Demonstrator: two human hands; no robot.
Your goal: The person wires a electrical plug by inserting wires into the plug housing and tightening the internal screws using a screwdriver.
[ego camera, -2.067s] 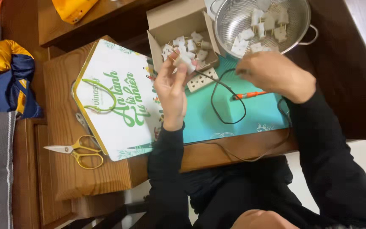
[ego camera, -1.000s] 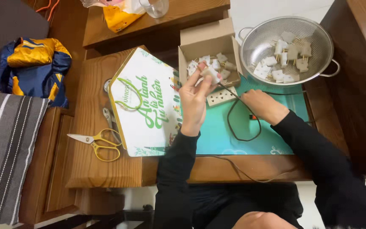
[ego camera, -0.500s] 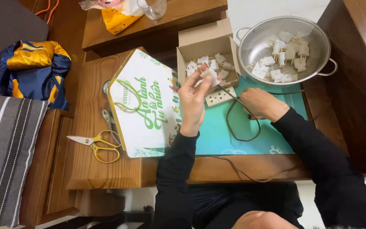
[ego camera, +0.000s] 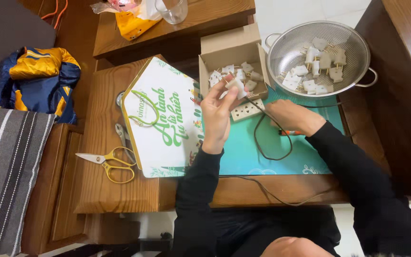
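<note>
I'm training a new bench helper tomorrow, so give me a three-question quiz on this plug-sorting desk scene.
1. True or false: the left hand holds a white plug pinched in its fingertips.
2. Where do the yellow-handled scissors lie?
A. inside the cardboard box
B. on the wooden table left of the green-and-white carton
C. in the metal colander
3. Fill in: the right hand rests on the teal ____, beside the white power strip.

Key: 1 true; 2 B; 3 mat.
</note>
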